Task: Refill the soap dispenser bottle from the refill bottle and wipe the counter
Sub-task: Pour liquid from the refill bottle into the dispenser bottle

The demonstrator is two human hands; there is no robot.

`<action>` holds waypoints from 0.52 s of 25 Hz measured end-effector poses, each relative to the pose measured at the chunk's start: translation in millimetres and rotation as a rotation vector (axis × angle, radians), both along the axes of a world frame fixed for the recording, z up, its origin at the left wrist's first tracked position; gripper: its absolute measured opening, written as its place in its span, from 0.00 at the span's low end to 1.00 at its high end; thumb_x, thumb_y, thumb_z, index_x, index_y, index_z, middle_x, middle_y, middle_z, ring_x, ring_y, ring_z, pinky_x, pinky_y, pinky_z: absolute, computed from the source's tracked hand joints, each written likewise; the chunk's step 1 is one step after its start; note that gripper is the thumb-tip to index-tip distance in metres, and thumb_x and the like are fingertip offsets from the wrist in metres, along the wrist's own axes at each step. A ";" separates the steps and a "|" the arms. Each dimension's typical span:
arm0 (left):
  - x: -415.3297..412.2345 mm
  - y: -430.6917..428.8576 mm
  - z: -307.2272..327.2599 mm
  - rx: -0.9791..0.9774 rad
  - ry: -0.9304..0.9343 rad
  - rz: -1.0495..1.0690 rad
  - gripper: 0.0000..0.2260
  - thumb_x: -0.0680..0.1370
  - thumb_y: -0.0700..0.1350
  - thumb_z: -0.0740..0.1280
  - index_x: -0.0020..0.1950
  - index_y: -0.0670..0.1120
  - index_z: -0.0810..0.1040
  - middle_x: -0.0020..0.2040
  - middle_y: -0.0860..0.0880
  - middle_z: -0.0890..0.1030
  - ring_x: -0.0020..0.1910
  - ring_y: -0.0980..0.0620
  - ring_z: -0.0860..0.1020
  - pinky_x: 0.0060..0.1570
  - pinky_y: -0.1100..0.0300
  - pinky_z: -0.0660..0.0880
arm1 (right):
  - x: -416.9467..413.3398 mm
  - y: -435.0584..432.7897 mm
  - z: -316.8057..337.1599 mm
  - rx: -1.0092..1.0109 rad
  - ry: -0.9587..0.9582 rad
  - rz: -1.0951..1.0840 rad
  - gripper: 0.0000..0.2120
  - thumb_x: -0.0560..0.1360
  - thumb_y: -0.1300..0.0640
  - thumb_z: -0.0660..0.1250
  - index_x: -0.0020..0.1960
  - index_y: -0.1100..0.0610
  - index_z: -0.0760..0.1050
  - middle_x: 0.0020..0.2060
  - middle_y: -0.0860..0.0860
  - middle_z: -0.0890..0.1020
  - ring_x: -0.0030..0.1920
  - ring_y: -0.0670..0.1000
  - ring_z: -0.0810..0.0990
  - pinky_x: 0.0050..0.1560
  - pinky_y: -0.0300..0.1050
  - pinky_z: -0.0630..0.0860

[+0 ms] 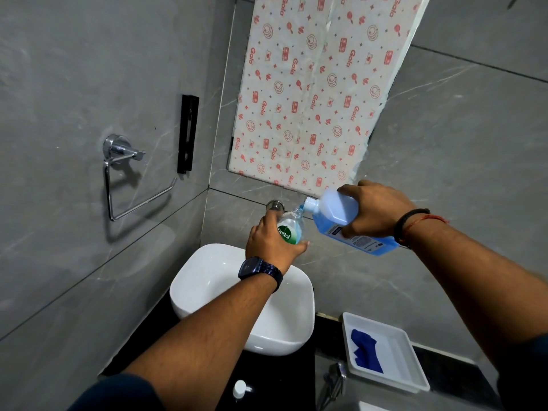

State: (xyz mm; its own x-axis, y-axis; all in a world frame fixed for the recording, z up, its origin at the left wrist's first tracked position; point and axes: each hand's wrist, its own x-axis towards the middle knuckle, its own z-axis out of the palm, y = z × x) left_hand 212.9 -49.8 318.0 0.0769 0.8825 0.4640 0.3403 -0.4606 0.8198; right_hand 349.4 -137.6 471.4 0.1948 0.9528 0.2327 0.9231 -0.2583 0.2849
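My left hand (271, 244) grips the clear soap dispenser bottle (292, 228) with a green label, holding it above the back of the white basin (204, 277). My right hand (376, 212) holds the blue refill bottle (335, 212) tilted down to the left, its white neck right at the dispenser's open mouth. The dispenser's pump top is off; a white pump piece (239, 389) lies on the black counter (267, 381) near the bottom edge. A blue cloth (364, 351) lies in a white tray (409, 378) at the right.
A chrome tap (275, 205) sticks out of the wall behind the dispenser. A patterned sheet (311, 93) covers the mirror above. A chrome towel ring (124, 179) and a black fixture (187, 133) hang on the left wall. Another chrome fitting (335, 381) is below the tray.
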 end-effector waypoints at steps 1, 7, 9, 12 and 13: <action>0.0 -0.3 -0.3 0.000 0.001 0.000 0.35 0.56 0.60 0.78 0.56 0.56 0.64 0.52 0.49 0.79 0.49 0.47 0.76 0.44 0.55 0.75 | 0.0 -0.1 0.0 0.001 -0.001 0.001 0.40 0.61 0.42 0.74 0.69 0.47 0.64 0.52 0.51 0.75 0.45 0.50 0.73 0.38 0.44 0.72; -1.2 -1.5 -0.5 0.006 0.002 -0.003 0.35 0.56 0.59 0.78 0.56 0.56 0.64 0.52 0.50 0.79 0.49 0.47 0.75 0.44 0.56 0.74 | -1.6 -1.4 0.0 -0.004 0.000 0.003 0.39 0.61 0.42 0.74 0.69 0.47 0.64 0.50 0.50 0.74 0.44 0.50 0.72 0.37 0.43 0.70; -1.7 -1.7 -0.6 0.007 0.000 -0.003 0.35 0.56 0.59 0.78 0.56 0.55 0.65 0.53 0.49 0.79 0.49 0.47 0.76 0.44 0.56 0.74 | -2.4 -1.3 0.0 -0.006 0.002 0.000 0.39 0.62 0.43 0.74 0.69 0.47 0.64 0.51 0.51 0.75 0.44 0.50 0.72 0.38 0.43 0.70; -2.7 -2.2 -0.2 0.005 0.006 -0.002 0.35 0.57 0.59 0.78 0.57 0.55 0.65 0.53 0.49 0.79 0.50 0.47 0.76 0.44 0.56 0.75 | -2.9 -0.8 0.5 -0.007 0.003 0.001 0.39 0.62 0.43 0.74 0.69 0.47 0.63 0.53 0.51 0.75 0.44 0.50 0.71 0.38 0.43 0.71; -3.0 -2.0 0.1 0.005 0.008 -0.001 0.35 0.57 0.59 0.78 0.57 0.55 0.65 0.53 0.49 0.79 0.50 0.47 0.76 0.44 0.56 0.75 | -2.8 -0.6 0.8 -0.006 0.003 0.003 0.39 0.62 0.43 0.74 0.69 0.47 0.64 0.53 0.51 0.75 0.44 0.50 0.71 0.38 0.43 0.71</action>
